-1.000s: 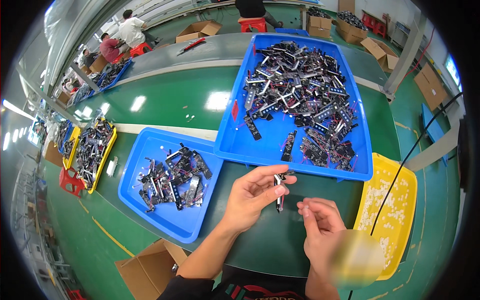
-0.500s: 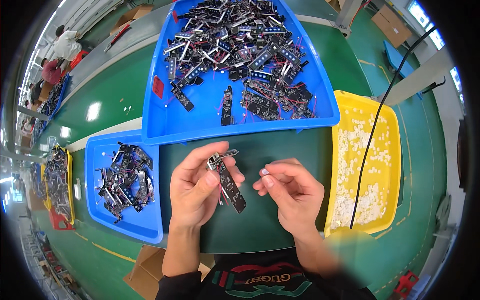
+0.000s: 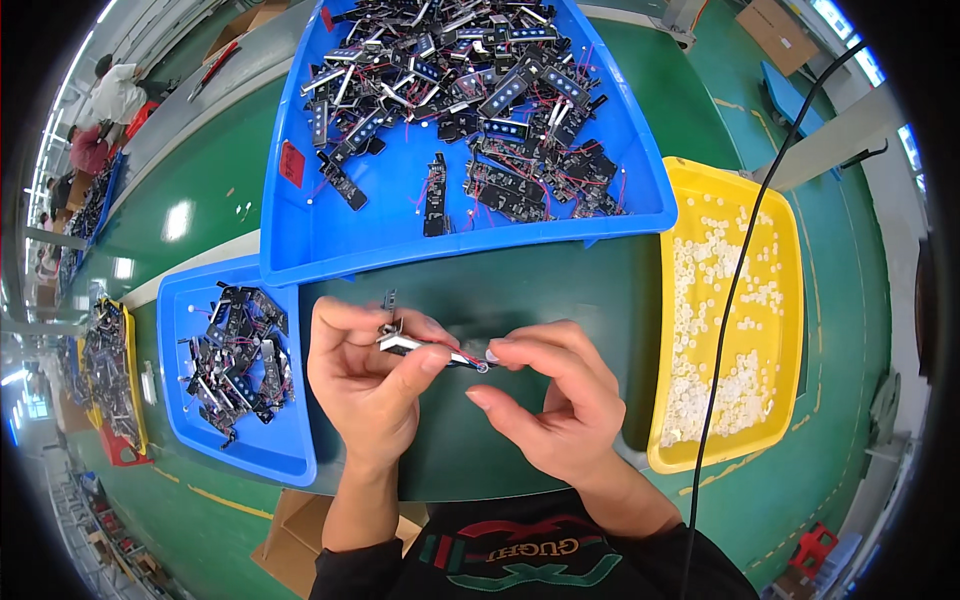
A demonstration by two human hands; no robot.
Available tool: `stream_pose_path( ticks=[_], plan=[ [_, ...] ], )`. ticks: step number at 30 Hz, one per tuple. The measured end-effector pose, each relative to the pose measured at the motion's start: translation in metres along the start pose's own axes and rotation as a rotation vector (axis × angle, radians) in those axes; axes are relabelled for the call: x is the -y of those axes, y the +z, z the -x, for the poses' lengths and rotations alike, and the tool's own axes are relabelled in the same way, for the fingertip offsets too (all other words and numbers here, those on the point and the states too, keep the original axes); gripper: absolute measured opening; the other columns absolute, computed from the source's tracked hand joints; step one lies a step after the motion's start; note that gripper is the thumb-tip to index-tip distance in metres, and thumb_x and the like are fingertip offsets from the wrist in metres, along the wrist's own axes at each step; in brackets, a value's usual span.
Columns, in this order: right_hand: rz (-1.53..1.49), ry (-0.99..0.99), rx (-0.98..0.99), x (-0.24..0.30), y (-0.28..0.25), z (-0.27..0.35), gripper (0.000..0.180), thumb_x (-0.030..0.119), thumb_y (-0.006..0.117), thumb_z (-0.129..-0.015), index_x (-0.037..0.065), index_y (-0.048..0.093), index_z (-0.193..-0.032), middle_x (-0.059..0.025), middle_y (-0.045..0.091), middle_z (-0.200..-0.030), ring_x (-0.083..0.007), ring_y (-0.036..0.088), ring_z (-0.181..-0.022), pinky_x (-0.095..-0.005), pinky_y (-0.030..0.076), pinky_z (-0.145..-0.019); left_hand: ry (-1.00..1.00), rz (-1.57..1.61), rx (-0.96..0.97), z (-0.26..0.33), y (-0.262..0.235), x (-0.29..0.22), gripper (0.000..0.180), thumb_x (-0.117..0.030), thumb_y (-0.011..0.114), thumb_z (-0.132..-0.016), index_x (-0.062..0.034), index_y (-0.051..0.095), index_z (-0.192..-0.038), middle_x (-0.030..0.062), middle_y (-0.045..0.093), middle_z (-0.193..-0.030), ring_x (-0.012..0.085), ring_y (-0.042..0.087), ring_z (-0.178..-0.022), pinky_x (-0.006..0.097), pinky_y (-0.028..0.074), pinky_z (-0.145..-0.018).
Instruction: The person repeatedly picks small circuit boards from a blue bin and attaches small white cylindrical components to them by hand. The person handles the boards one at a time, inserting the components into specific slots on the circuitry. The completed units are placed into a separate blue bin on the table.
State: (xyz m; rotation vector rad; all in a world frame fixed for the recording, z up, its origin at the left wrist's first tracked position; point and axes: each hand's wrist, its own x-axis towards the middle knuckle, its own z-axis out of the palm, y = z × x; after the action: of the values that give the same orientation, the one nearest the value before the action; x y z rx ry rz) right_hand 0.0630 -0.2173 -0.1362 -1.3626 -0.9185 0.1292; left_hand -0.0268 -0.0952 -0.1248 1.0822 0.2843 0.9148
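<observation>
My left hand [image 3: 370, 385] is closed on a narrow black circuit board [image 3: 408, 344] with a pale metallic edge and red wires. The board is tilted nearly edge-on, its far end pointing at my right hand [image 3: 565, 400]. A small round part [image 3: 482, 367] shows at the wire end. At my right index fingertip is a small white piece [image 3: 491, 355], touching or almost touching that end. My right thumb stands apart below, and the other right fingers are curled behind, partly hidden.
A large blue bin [image 3: 470, 245] heaped with circuit boards stands ahead. To the left is a smaller blue tray [image 3: 235, 455] of boards. A yellow tray [image 3: 720, 320] of small white rings lies right, crossed by a black cable [image 3: 735, 290]. Below the table edge sits a cardboard box [image 3: 295, 530].
My left hand has turned the circuit board from upright to nearly level. The right hand has moved left with the small white piece to the board's end, and its thumb has come away.
</observation>
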Motion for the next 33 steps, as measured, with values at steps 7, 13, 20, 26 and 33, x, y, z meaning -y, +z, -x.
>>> stream_pose_path(
  ticks=[7, 13, 20, 26, 33],
  plan=[
    [0.015, -0.002, -0.030, 0.0014, -0.0017, -0.0024, 0.033, -0.002, 0.081, -0.065, -0.001, 0.068, -0.096, -0.0118, 0.065, -0.090, -0.0235, 0.059, -0.077, -0.0303, 0.047, -0.065, 0.160, -0.163, 0.077, 0.0032, -0.0035, 0.0035, 0.049, 0.008, 0.078, -0.070, -0.0058, 0.042, -0.098, 0.0180, 0.063, -0.082, 0.0238, 0.066, -0.076, 0.033, 0.056, -0.069],
    [-0.021, 0.010, -0.082, 0.0016, -0.0014, -0.0006, 0.028, -0.005, 0.079, -0.067, -0.001, 0.068, -0.092, -0.0110, 0.065, -0.088, -0.0220, 0.059, -0.075, -0.0293, 0.046, -0.064, 0.244, -0.294, 0.143, 0.0043, -0.0017, 0.0045, 0.049, 0.010, 0.078, -0.069, -0.0065, 0.042, -0.099, 0.0167, 0.063, -0.081, 0.0238, 0.065, -0.076, 0.035, 0.055, -0.072],
    [-0.046, 0.006, -0.115, 0.0016, -0.0027, -0.0013, 0.024, -0.008, 0.076, -0.069, 0.000, 0.067, -0.090, -0.0097, 0.066, -0.087, -0.0198, 0.059, -0.074, -0.0280, 0.046, -0.063, 0.275, -0.295, 0.224, 0.0010, 0.0018, 0.0067, 0.047, 0.012, 0.073, -0.072, -0.0067, 0.040, -0.098, 0.0168, 0.063, -0.080, 0.0249, 0.065, -0.077, 0.037, 0.055, -0.072],
    [-0.122, 0.024, -0.105, 0.0015, -0.0038, -0.0025, 0.023, -0.009, 0.076, -0.070, 0.000, 0.068, -0.089, -0.0104, 0.066, -0.089, -0.0196, 0.060, -0.075, -0.0282, 0.047, -0.063, 0.264, -0.417, 0.274, 0.0010, 0.0035, 0.0035, 0.043, 0.009, 0.069, -0.078, -0.0072, 0.036, -0.099, 0.0204, 0.067, -0.081, 0.0257, 0.066, -0.079, 0.037, 0.054, -0.073],
    [-0.373, 0.055, -0.140, -0.0021, -0.0010, 0.0017, 0.032, -0.014, 0.071, -0.074, -0.004, 0.059, -0.102, -0.0127, 0.066, -0.091, -0.0166, 0.060, -0.078, -0.0274, 0.049, -0.069, 0.280, -0.432, 0.322, 0.0006, 0.0042, 0.0049, 0.041, 0.008, 0.068, -0.080, -0.0074, 0.035, -0.100, 0.0218, 0.067, -0.082, 0.0243, 0.065, -0.077, 0.034, 0.052, -0.069]
  ],
)
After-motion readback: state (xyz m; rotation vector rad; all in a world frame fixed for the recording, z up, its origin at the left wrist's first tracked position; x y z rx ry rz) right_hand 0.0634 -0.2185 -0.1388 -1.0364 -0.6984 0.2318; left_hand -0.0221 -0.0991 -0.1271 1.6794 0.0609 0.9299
